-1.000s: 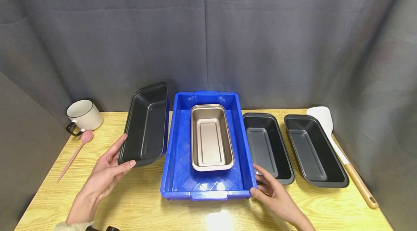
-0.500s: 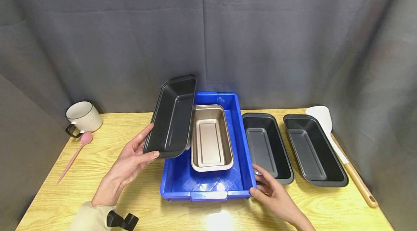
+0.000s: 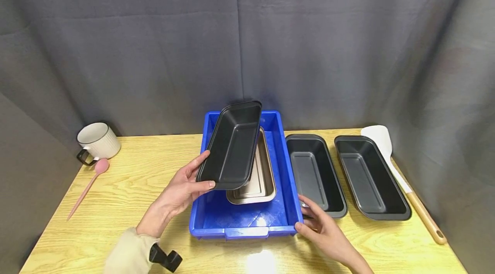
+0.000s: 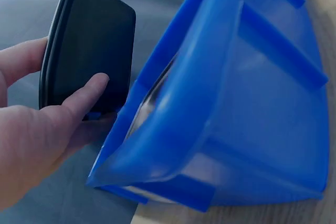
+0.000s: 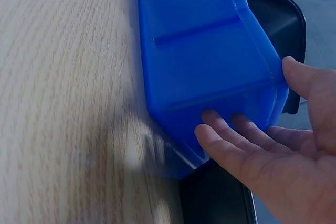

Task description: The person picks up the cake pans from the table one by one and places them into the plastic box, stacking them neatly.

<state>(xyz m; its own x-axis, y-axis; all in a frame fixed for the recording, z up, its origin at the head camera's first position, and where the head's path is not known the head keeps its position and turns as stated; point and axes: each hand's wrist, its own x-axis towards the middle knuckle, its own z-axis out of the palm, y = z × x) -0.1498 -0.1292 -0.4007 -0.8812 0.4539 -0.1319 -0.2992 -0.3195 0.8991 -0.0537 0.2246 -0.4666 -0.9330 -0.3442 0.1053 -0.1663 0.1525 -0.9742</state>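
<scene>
My left hand (image 3: pixel 178 192) holds a black loaf pan (image 3: pixel 236 147) by its near left corner, thumb at the front and fingers along the side. The pan is tilted above a gold loaf pan (image 3: pixel 267 181), partly covering it. That gold pan sits inside a blue plastic tray (image 3: pixel 232 218). In the left wrist view the black pan (image 4: pixel 97 40) stands apart from the tray wall (image 4: pixel 262 103). My right hand (image 3: pixel 326 237) holds the tray's near right corner, thumb by the rim and fingers against the outer side wall (image 5: pixel 210 66).
To the tray's right lie two more black loaf pans, one close (image 3: pixel 309 171) and one farther (image 3: pixel 367 179). A white spatula with a wooden handle (image 3: pixel 423 214) lies beyond. At left are a white mug (image 3: pixel 100 141) and a pink spoon (image 3: pixel 87 186). Grey curtain (image 3: pixel 162 63) hangs behind.
My left hand has carried the black loaf pan rightward from beside the tray to above the gold pan, lowering it lately. The right hand has stayed at the tray's corner.
</scene>
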